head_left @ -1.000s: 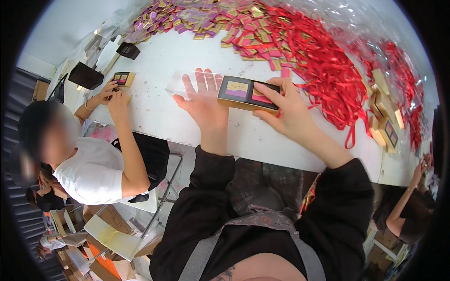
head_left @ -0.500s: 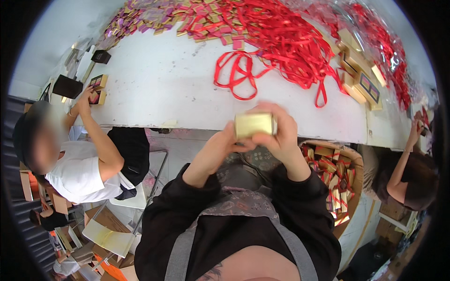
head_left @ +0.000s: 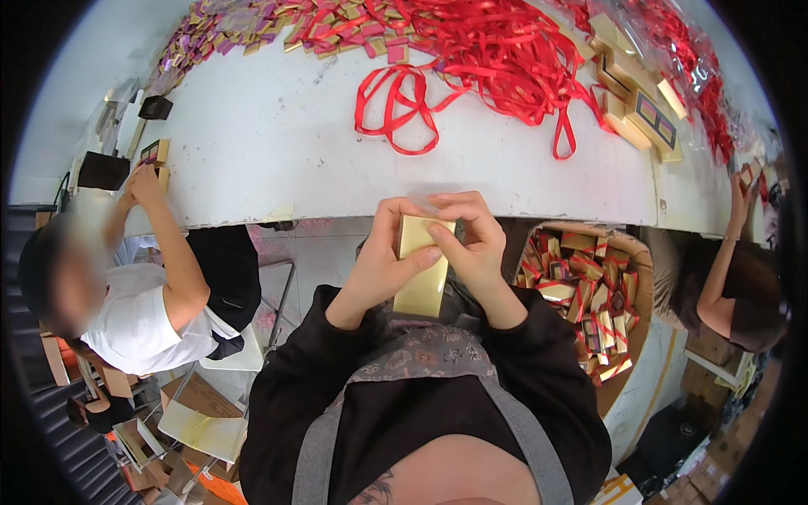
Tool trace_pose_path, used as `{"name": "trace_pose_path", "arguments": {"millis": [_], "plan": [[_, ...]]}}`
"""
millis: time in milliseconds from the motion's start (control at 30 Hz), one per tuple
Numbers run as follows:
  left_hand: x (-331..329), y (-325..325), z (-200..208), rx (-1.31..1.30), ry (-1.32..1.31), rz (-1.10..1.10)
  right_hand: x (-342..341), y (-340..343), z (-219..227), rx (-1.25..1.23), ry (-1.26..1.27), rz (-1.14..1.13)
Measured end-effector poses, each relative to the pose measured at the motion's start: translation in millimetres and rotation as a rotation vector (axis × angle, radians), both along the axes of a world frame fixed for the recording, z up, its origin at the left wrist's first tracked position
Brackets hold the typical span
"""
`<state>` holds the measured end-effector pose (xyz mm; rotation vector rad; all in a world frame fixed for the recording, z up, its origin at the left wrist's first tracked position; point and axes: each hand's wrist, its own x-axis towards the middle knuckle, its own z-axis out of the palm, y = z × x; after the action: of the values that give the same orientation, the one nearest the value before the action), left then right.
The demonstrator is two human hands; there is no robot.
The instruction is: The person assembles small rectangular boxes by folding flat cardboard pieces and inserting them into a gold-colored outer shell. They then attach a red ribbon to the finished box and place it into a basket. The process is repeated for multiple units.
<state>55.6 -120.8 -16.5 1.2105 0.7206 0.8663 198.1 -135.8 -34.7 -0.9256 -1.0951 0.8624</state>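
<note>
Both hands hold a gold box (head_left: 419,290) upright over my lap, just before the table's near edge. My left hand (head_left: 383,261) wraps its left side, with the thumb across the front. From the right, my right hand (head_left: 473,252) grips the upper part, its thumb pressed on the front face. A bit of clear film (head_left: 421,202) shows at the box's top between my fingers; how it joins the box is hidden. Beyond my hands, a loop of red ribbon (head_left: 391,126) lies on the white table (head_left: 278,151).
A heap of red ribbons (head_left: 513,67) and many small gold and pink squares (head_left: 316,29) cover the far table. Gold boxes (head_left: 631,126) stand at right. Below, a carton (head_left: 641,295) holds ribboned boxes. Co-workers sit left (head_left: 135,311) and right (head_left: 732,295).
The gold box has turned from lying crosswise to standing lengthwise and has come slightly nearer to me. Both hands have shifted their grip toward its upper end.
</note>
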Motion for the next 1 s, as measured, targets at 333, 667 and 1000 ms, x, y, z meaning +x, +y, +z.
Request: {"name": "trace_pose_path", "arguments": {"millis": [333, 667, 1000], "plan": [[-8, -6, -15, 0.325, 0.196, 0.040, 25, 6, 20, -0.501, 0.321, 0.425], [-22, -17, -12, 0.199, 0.150, 0.045, 26, -8, 25, -0.404, 0.118, 0.492], [-25, -12, 0, 0.540, 0.393, -0.083, 18, -1, 12, -0.436, 0.097, 0.506]]}}
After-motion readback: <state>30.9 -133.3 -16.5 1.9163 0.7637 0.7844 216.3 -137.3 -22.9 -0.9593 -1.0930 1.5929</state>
